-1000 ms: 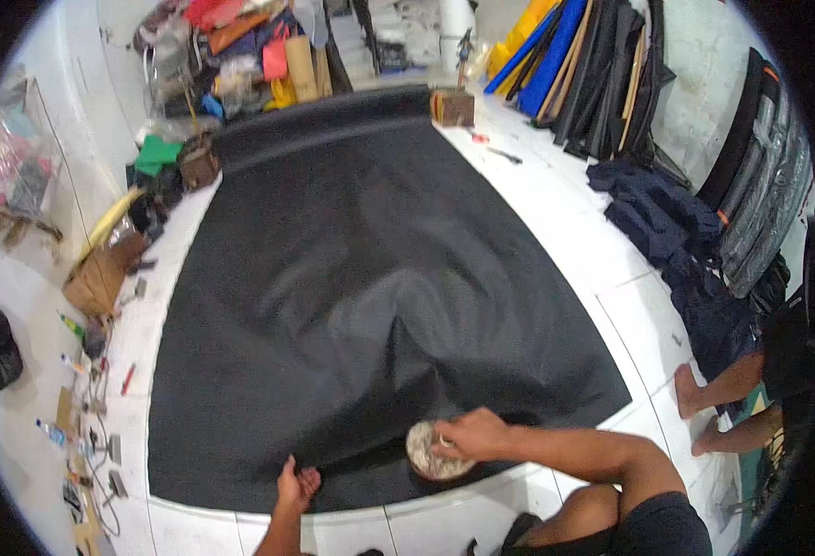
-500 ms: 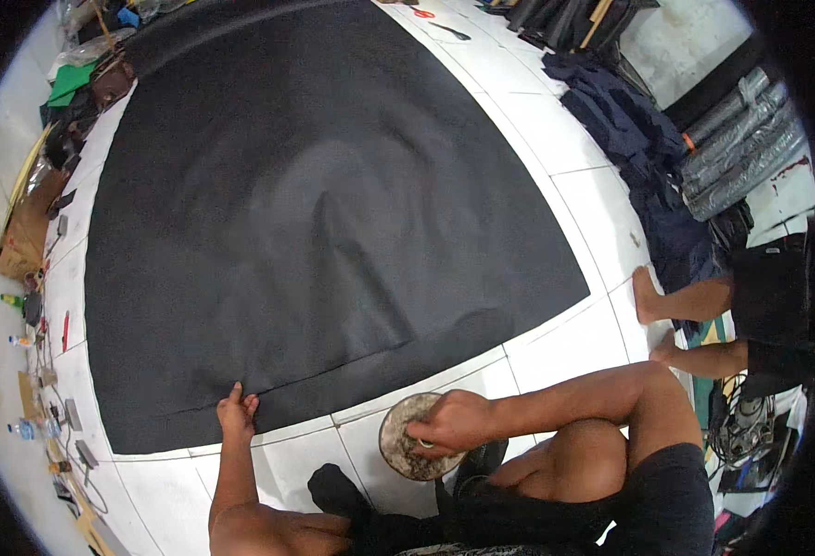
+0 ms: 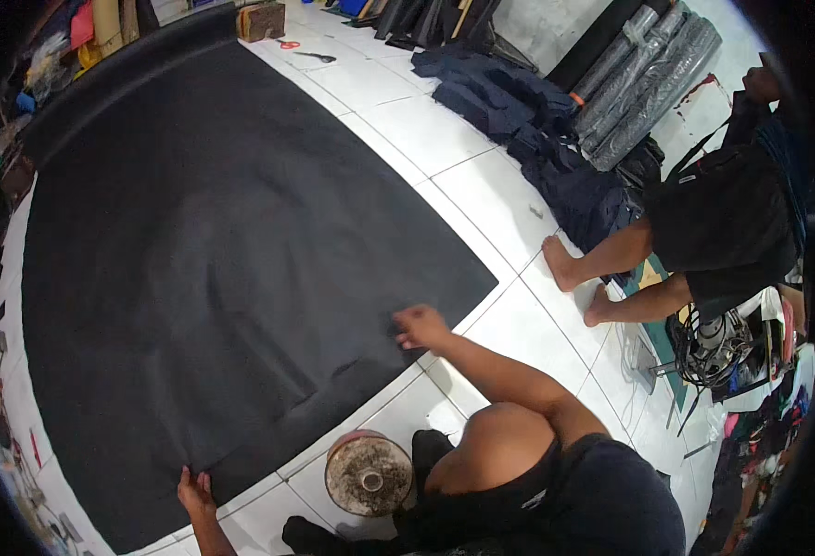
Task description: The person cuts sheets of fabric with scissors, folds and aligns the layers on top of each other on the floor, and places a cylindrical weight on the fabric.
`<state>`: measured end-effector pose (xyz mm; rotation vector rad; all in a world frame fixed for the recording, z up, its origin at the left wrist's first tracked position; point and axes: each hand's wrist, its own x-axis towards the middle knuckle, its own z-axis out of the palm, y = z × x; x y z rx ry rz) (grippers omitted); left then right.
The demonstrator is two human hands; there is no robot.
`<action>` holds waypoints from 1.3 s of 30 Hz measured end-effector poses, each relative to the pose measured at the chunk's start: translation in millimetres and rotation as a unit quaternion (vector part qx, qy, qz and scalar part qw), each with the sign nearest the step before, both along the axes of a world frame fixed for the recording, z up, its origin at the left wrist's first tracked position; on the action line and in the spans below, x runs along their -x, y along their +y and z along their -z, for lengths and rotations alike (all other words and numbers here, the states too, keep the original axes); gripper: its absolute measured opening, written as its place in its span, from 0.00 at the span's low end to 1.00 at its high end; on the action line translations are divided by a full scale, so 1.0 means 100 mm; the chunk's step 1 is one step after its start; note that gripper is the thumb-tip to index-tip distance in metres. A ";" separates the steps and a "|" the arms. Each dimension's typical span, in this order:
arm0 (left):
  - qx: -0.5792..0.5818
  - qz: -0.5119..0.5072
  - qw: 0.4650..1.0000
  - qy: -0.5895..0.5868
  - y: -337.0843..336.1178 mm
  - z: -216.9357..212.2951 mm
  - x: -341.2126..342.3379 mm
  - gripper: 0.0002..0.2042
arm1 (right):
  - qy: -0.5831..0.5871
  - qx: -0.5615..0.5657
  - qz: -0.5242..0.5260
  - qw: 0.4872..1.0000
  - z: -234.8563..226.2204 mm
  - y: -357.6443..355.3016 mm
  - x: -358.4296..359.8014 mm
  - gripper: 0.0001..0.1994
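A large black sheet (image 3: 176, 278), fabric-like or leather-like, lies spread on the tiled floor with soft wrinkles across its middle. My left hand (image 3: 196, 493) rests on its near edge at the left, fingers apart and touching the material. Farther right, my right hand (image 3: 421, 329) is over the sheet near its right corner, slightly blurred, with bent fingers apart and nothing visible in them; whether it touches the sheet I cannot tell. Between my arms, on the floor by my feet, stands a stained round disc-shaped object (image 3: 369, 482) with a ring at its centre.
Another person's bare feet (image 3: 563, 264) stand on the right. Dark blue cloth (image 3: 519, 116) and plastic-wrapped rolls (image 3: 653, 88) lie behind. Red-handled scissors (image 3: 289, 44) are at the far edge, beside a brown block (image 3: 261, 22). Cables and a machine (image 3: 718, 343) sit at the right.
My right hand has let go of the round disc, which now stands on the floor, and has moved up and over the sheet. My left hand stays at the near edge. The view has turned right.
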<state>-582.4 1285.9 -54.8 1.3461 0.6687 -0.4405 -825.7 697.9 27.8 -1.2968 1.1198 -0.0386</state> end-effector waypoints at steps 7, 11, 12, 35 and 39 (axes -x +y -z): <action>0.001 -0.062 0.998 0.024 0.48 0.02 -0.08 0.37 | -0.086 -0.112 0.388 0.911 0.05 -0.62 0.00 0.27; 0.045 -0.031 0.995 0.078 0.13 -0.22 -0.07 0.23 | -0.102 -0.082 0.451 0.883 0.20 -0.75 0.12 0.20; 0.044 -0.035 0.996 0.070 0.25 -0.22 -0.07 0.23 | -0.103 -0.095 0.446 0.884 0.23 -0.74 0.05 0.19; -0.118 0.012 0.986 0.119 0.50 -0.02 0.43 0.25 | 0.283 0.268 0.223 0.894 0.40 -0.76 0.97 0.21; -0.021 -0.046 0.993 0.103 1.01 0.27 0.45 0.24 | 0.268 0.283 0.239 0.889 0.50 -0.74 0.87 0.21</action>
